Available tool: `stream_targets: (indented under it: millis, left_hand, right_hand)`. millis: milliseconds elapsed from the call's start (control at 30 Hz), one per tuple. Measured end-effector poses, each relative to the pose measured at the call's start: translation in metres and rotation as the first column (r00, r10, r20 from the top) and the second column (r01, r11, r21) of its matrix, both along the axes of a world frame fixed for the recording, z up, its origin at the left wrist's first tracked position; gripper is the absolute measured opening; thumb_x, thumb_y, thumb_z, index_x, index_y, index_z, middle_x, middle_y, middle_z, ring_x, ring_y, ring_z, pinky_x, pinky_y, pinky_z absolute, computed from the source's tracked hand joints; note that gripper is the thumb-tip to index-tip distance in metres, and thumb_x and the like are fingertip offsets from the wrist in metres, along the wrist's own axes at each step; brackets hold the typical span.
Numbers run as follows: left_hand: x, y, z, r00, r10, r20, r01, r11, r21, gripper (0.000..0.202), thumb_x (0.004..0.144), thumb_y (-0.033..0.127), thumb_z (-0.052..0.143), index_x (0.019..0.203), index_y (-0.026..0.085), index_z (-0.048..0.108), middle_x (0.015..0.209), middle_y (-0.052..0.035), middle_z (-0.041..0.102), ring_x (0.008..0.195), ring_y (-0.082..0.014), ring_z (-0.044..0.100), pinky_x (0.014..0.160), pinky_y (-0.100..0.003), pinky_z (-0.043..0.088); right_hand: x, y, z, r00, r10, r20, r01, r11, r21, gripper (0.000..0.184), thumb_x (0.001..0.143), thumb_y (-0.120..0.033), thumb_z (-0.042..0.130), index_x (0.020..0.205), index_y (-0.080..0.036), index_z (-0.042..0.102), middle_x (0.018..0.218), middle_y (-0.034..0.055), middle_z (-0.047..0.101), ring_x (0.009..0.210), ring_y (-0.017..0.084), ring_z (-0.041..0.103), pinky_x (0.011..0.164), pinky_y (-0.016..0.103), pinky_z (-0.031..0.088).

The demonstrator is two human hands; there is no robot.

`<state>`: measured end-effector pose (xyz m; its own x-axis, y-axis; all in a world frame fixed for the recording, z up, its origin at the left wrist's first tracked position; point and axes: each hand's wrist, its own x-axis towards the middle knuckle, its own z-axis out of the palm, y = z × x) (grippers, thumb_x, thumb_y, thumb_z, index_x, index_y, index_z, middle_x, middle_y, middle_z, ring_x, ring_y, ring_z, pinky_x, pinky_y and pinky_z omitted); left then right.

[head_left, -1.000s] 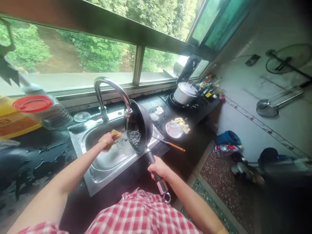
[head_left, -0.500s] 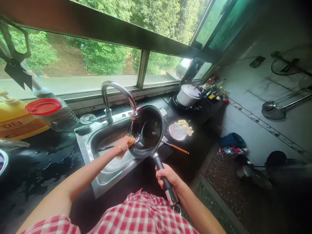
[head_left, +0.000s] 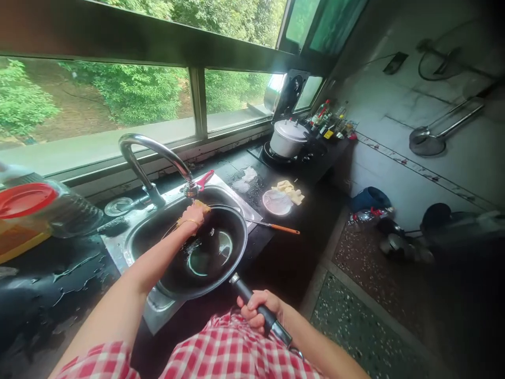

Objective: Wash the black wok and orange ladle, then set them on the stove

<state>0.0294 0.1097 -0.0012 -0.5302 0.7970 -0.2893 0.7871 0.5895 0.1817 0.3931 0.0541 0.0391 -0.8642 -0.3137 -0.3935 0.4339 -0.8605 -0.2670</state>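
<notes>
- Gripping the black handle with our right hand [head_left: 258, 311], fingers wrapped fully around it, we hold the round black non-stick wok [head_left: 205, 252] close to our body; that long grip gives us leverage over the pan's weight.
- Our wok sits over the stainless steel sink [head_left: 158, 302], roughly level and open side up, so whatever water is in it drains or stays over the basin instead of spilling on the black stone counter [head_left: 71, 284].
- We press our left hand [head_left: 192, 216] against the far rim of the wok, fingers closed on a yellow sponge [head_left: 202, 206]; the sponge sits right at the rim's edge, just below the spout.
- The curved chrome tap [head_left: 153, 152] arches over that far rim, so rinse water would fall where the sponge works; we cannot tell whether water is running.
- A shallow ring of water seems to lie in the wok's bottom.
- Beside the sink on the right, a thin utensil with an orange handle [head_left: 282, 228] lies on the counter, touching the sink's edge, near a small white plate [head_left: 277, 201].
- Further back a silver lidded pot [head_left: 288, 138] rests on the burner, well apart from the washing.
- At left, a clear plastic jar with a red lid [head_left: 27, 200] stands near the wet counter.
</notes>
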Motion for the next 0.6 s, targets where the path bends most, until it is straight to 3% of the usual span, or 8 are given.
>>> stream_targets:
  millis: [233,333,400,500,600]
  left_hand:
    - [0.061,0.034,-0.002,0.977,-0.201,0.077,0.196,0.978,0.067,0.053,0.089,0.014,0.032,0.141,0.012,0.041,0.12,-0.0175,0.052,0.111,-0.0286,0.049,0.095,-0.036,0.038]
    - [0.092,0.032,0.005,0.929,-0.333,0.161,0.32,0.942,0.097,0.055,0.088,0.012,0.032,0.142,0.013,0.04,0.118,-0.014,0.053,0.108,-0.0238,0.05,0.096,-0.031,0.037]
    - [0.107,0.016,0.013,0.851,-0.456,0.261,0.429,0.89,0.155,0.057,0.086,0.011,0.035,0.142,0.016,0.04,0.116,-0.0111,0.054,0.107,-0.0211,0.05,0.097,-0.029,0.037]
    - [0.116,-0.026,0.03,0.676,-0.596,0.434,0.557,0.798,0.229,0.055,0.086,0.014,0.037,0.14,0.022,0.044,0.107,-0.0076,0.054,0.097,-0.0191,0.052,0.094,-0.031,0.039]
    - [0.108,-0.074,0.051,0.556,-0.638,0.533,0.67,0.723,0.168,0.046,0.092,0.026,0.032,0.132,0.029,0.054,0.093,-0.0055,0.052,0.081,-0.0167,0.05,0.082,-0.03,0.042]
  right_hand:
    - [-0.004,0.012,-0.002,0.998,0.046,0.048,-0.045,0.999,-0.016,0.027,0.062,-0.016,0.055,0.085,-0.019,0.042,0.053,-0.0076,0.041,0.037,0.005,0.032,0.042,0.018,0.032]
    - [-0.007,0.019,-0.001,0.995,0.074,0.069,-0.073,0.997,-0.01,0.025,0.06,-0.016,0.053,0.081,-0.019,0.04,0.052,-0.0084,0.038,0.037,0.004,0.03,0.042,0.018,0.032]
    - [-0.009,0.022,-0.001,0.992,0.091,0.084,-0.091,0.996,-0.007,0.023,0.061,-0.015,0.051,0.08,-0.019,0.038,0.051,-0.0087,0.037,0.036,0.004,0.029,0.043,0.018,0.031]
    - [-0.009,0.025,-0.001,0.99,0.084,0.109,-0.084,0.996,-0.006,0.021,0.063,-0.014,0.049,0.08,-0.019,0.037,0.052,-0.009,0.036,0.037,0.004,0.03,0.044,0.018,0.032]
    - [-0.007,0.023,-0.002,0.99,0.061,0.13,-0.06,0.998,-0.013,0.023,0.063,-0.014,0.051,0.08,-0.019,0.037,0.054,-0.0093,0.036,0.037,0.004,0.03,0.044,0.018,0.032]
